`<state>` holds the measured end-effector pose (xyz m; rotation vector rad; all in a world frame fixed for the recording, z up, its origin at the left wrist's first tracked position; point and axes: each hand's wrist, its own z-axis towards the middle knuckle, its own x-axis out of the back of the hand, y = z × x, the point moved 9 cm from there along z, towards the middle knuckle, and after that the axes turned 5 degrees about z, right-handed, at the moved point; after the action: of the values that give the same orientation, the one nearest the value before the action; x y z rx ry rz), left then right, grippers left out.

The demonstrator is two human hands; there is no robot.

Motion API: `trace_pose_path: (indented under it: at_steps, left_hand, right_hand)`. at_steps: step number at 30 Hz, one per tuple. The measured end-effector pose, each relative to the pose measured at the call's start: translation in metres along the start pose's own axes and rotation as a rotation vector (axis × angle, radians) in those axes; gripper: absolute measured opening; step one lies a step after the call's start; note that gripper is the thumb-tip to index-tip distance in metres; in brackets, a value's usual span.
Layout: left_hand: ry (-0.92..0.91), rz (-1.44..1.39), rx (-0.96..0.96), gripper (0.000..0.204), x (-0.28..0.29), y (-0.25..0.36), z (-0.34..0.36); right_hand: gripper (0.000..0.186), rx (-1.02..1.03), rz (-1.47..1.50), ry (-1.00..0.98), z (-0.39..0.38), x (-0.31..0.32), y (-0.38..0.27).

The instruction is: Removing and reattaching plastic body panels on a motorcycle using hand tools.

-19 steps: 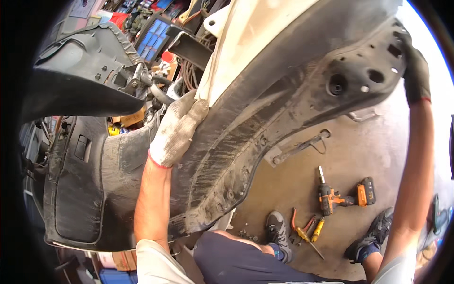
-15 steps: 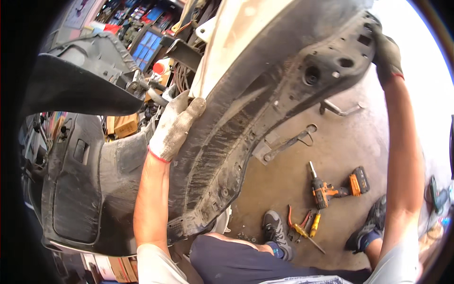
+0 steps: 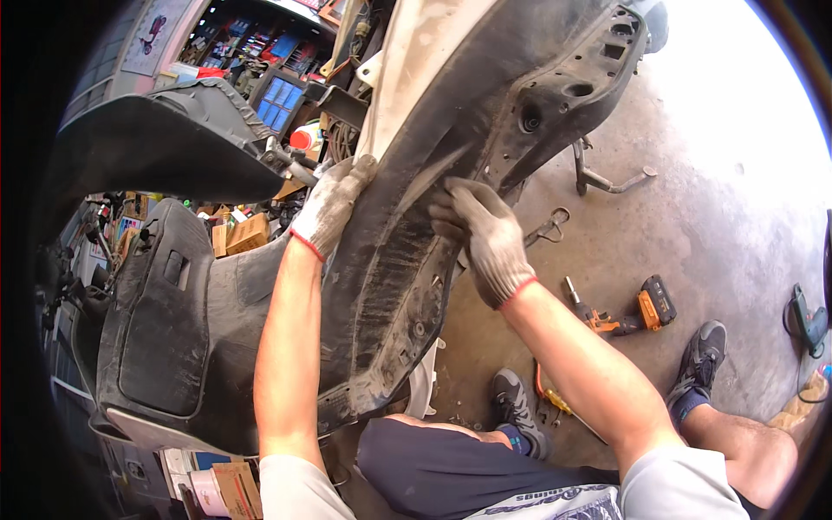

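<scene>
Shelving point(image 3: 251, 52) at the upper left is crowded with small items; cardboard boxes point(image 3: 249, 234) are seen beyond the left forearm, their contents hidden; the long, scuffed dark panel point(image 3: 381, 260) is set slantwise before the person, its upper edge, beside the pale panel point(image 3: 407, 78), being touched by the gloved left hand point(image 3: 334, 208), its scuffed face near the lower edge by the gloved right hand point(image 3: 490, 234); the left fingers are kept close together along the edge, the right fingers are bent inward against the panel; whether either set is gripping cannot be told; both forearms are extended upward, the right slanted to the left.
</scene>
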<state>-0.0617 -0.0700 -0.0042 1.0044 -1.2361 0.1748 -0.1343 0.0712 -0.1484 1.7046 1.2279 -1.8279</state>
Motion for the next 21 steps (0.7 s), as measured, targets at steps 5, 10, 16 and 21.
trace_pose_path:
  at_steps: [5,10,16,21]
  left_hand:
    - [-0.088,-0.065,0.054,0.035,-0.007,-0.005,0.007]
    - [-0.038,0.176,-0.07,0.039,0.003,0.001,0.008]
    - [0.0,0.244,-0.104,0.043,0.001,0.02,0.001]
    - [0.041,0.139,-0.035,0.045,0.003,0.008,0.002]
  right_hand:
    - [0.055,-0.14,0.17,-0.011,0.039,-0.037,0.019]
    - [0.059,-0.065,0.138,0.072,0.067,-0.045,0.034]
    - [0.057,-0.066,0.346,0.12,0.066,-0.041,0.033]
    - [0.054,-0.094,0.537,0.097,0.063,-0.056,0.035]
